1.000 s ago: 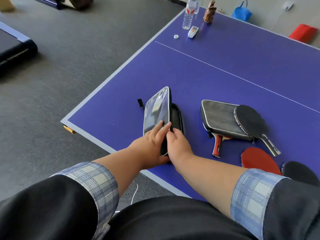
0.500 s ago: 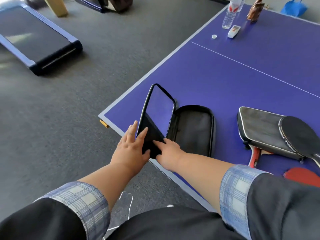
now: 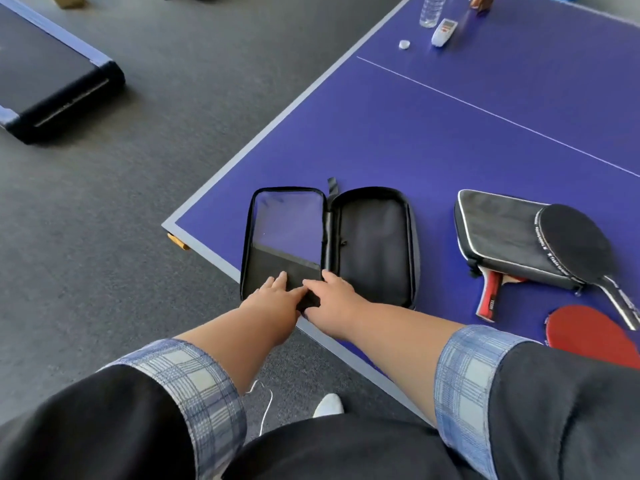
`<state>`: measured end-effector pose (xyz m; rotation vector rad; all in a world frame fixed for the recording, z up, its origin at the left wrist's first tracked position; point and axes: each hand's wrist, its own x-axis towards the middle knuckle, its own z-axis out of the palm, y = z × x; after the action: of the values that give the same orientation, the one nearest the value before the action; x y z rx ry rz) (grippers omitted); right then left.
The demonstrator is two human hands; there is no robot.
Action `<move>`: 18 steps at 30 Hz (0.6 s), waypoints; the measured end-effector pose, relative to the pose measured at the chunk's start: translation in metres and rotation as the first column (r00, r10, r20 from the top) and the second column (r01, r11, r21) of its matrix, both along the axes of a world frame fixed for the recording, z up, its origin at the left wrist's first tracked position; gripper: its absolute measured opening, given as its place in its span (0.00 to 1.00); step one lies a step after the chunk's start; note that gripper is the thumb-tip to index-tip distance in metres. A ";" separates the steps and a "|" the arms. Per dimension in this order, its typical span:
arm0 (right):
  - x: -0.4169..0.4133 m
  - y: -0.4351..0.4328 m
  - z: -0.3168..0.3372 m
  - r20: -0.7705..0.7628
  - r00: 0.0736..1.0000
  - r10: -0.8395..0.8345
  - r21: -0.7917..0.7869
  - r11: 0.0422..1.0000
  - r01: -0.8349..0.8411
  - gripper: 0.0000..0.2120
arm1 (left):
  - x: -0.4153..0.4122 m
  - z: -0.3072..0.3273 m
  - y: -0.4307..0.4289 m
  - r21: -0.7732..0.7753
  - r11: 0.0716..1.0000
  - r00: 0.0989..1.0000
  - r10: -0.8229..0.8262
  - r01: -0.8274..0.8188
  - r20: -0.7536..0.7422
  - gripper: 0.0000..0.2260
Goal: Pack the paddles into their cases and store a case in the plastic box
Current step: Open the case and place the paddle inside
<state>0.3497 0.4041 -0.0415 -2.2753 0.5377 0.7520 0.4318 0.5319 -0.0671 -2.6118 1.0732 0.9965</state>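
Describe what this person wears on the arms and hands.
The left sleeve and right sleeve are black, each ending in a turned-back cuff of blue-and-white plaid: left cuff, right cuff. Below the cuffs the forearms are bare. The left hand and right hand wear no gloves; no watch, ring or bracelet shows.

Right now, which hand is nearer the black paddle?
Right. The right hand rests on the open case, left of the black paddle; the left hand lies farther left.
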 end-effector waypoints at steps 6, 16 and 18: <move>-0.061 -0.049 0.031 0.048 0.988 -0.147 -0.063 0.987 0.149 0.33 | -0.016 0.031 -0.054 -0.057 0.993 0.993 -0.104 0.106 0.051 0.32; -0.241 -0.136 0.048 0.068 0.783 -0.618 -0.215 0.757 0.617 0.31 | -0.117 0.072 -0.189 -0.146 0.883 0.895 -0.444 0.446 0.047 0.29; -0.278 -0.141 0.045 0.050 0.735 -0.677 -0.201 0.714 0.671 0.32 | -0.148 0.072 -0.207 -0.135 0.853 0.863 -0.504 0.505 0.039 0.29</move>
<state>0.0713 0.2628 0.0037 -2.0031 1.4249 0.3550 0.2842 0.3244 0.0047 -2.2188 1.7633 0.8109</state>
